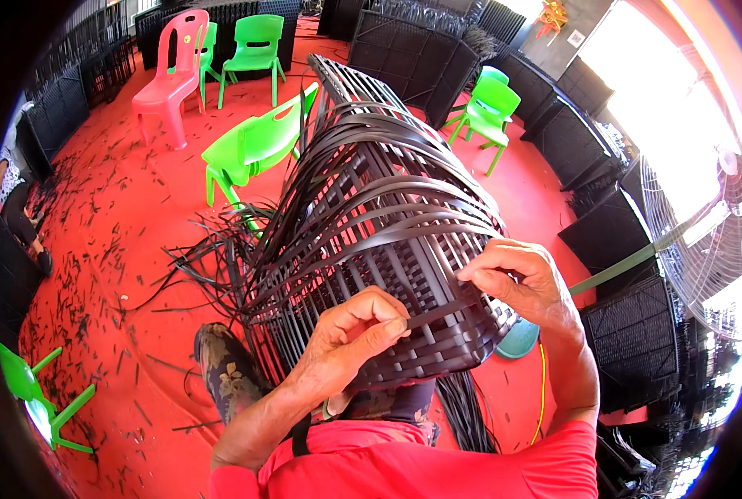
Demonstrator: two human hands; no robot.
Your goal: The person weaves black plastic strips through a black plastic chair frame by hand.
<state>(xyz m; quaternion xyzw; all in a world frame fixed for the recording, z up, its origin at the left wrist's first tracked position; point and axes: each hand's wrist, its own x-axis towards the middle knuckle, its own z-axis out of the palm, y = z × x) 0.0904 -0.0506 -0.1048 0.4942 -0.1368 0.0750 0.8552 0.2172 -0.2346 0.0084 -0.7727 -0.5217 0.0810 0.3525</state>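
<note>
A half-woven black wicker frame [371, 208] lies tilted across my lap, its rounded woven end toward me. Loose black plastic strips [221, 258] fan out from it to the left. My left hand [350, 333] pinches a black weaving strip against the woven end, fingers closed on it. My right hand [520, 279] rests on the right side of the weave, fingertips pressed on another strip there.
Red floor [121, 216] littered with black strip cuttings. Green plastic chairs [254, 145] and a pink chair [171, 71] stand beyond. Finished black wicker pieces [412, 54] line the back and right. A standing fan [703, 241] is at right. A person [13, 200] sits at far left.
</note>
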